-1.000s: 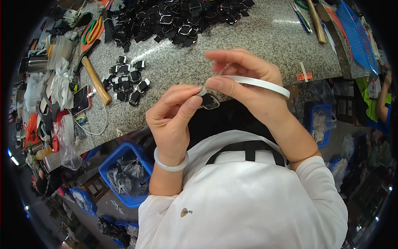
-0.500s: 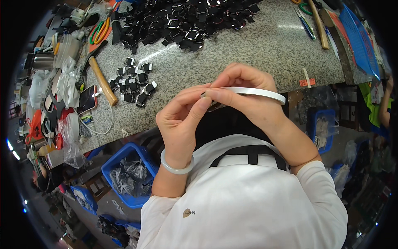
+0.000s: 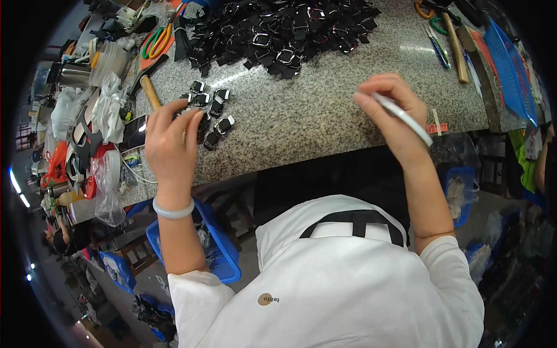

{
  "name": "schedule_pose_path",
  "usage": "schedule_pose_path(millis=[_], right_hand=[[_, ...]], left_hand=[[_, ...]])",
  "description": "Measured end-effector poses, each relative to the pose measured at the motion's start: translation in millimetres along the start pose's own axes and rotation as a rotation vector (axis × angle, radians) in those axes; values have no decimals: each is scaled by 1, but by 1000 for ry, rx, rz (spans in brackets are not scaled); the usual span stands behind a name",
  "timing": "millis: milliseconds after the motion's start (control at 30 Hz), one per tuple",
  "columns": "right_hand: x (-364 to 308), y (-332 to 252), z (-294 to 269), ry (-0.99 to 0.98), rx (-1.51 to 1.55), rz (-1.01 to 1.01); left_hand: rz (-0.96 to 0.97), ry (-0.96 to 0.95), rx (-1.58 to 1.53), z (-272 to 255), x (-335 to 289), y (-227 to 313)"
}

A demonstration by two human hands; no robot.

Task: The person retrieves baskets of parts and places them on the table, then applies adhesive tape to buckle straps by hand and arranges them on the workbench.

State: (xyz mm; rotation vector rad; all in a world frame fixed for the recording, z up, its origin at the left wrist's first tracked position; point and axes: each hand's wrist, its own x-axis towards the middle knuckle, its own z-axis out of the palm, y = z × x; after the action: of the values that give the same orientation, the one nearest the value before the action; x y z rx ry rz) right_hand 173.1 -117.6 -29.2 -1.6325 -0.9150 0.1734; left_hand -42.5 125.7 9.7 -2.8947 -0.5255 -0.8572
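My left hand (image 3: 171, 136) is over the small group of black strap pieces with metal buckles (image 3: 218, 103) at the left of the stone-topped table. Its fingers are bent and drawn in toward the thumb at the edge of that group; what lies between the fingertips is hidden. My right hand (image 3: 400, 110), farther right above the table, is closed around a narrow white roll of tape (image 3: 413, 123), seen edge-on and slightly blurred. A large heap of similar black buckled straps (image 3: 278, 35) lies at the far side.
A wooden-handled hammer (image 3: 149, 93) and orange-and-green scissors (image 3: 158, 43) lie at left, beside a phone (image 3: 134, 130) and plastic bags. On the right are tweezers (image 3: 439, 49), a wooden handle (image 3: 455, 49) and a blue basket (image 3: 506, 69). A blue bin (image 3: 226, 264) stands below the table edge.
My hands have come apart from in front of my body. The left has gone left to the small group of buckled straps; the right has moved right, still holding the white tape roll.
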Motion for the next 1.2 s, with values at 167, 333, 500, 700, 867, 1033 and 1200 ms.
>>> schedule_pose_path(millis=[167,333,500,700,867,1033,1200], right_hand=[[-5,-7,15,-90,-17,-18],[-9,-12,23,-137,-20,-96],[-10,-11,24,-134,65,-50],[-6,-20,25,-173,302,222],[-1,-28,40,-189,439,143],[-4,-30,28,-266,860,499],[-17,-19,24,-422,1229,811]], left_hand=[[-74,90,-68,21,26,-8],[119,-90,189,64,55,-35],[-21,-76,120,69,52,-46],[-512,33,-866,27,41,11],[-721,-58,-1465,9,13,72],[-496,4,-1521,20,-6,105],[189,67,-788,18,1,104]])
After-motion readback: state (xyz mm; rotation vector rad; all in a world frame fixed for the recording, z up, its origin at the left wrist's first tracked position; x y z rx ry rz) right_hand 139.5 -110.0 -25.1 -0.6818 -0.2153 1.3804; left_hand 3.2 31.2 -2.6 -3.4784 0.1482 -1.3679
